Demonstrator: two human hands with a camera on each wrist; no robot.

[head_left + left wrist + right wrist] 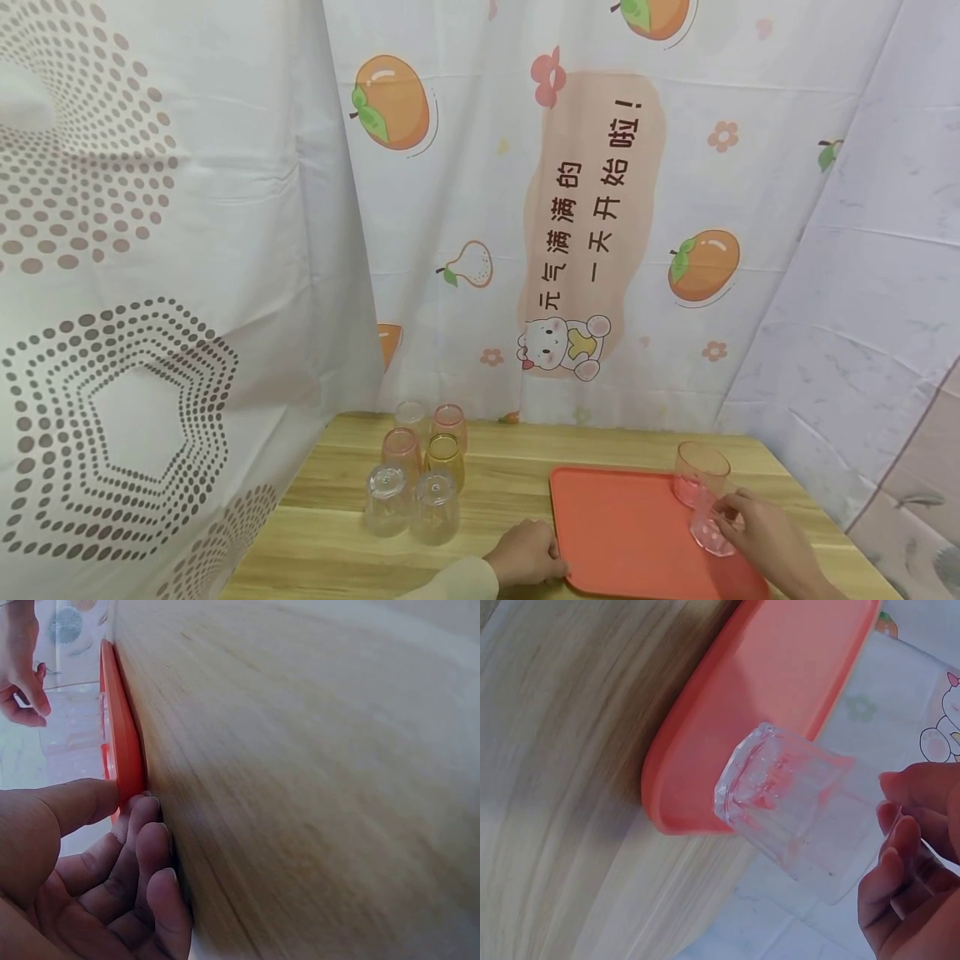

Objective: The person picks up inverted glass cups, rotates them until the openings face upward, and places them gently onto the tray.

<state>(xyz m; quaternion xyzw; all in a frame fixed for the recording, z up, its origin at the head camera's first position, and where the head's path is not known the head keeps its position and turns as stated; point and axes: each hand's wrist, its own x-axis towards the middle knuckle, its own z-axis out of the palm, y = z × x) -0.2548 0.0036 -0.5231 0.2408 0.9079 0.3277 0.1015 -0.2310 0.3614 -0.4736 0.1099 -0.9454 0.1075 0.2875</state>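
Observation:
An orange-red tray (630,533) lies on the wooden table. My left hand (527,554) pinches its edge near the front left corner, with the thumb (86,804) on the rim and the other fingers curled beside and below it. Over the tray's right part, my right hand (772,537) holds a clear cup (795,810) by its rim between thumb and fingertips. The cup's faceted base is right at the tray's surface. Just behind it, a pinkish-orange cup (702,460) stands upright at the tray's back right.
Several upside-down cups stand left of the tray: clear cups (435,508) in front, a pink cup (401,452) and a yellow cup (446,462) behind, with more farther back. Patterned curtains (465,167) enclose the table (510,450) at the back and sides.

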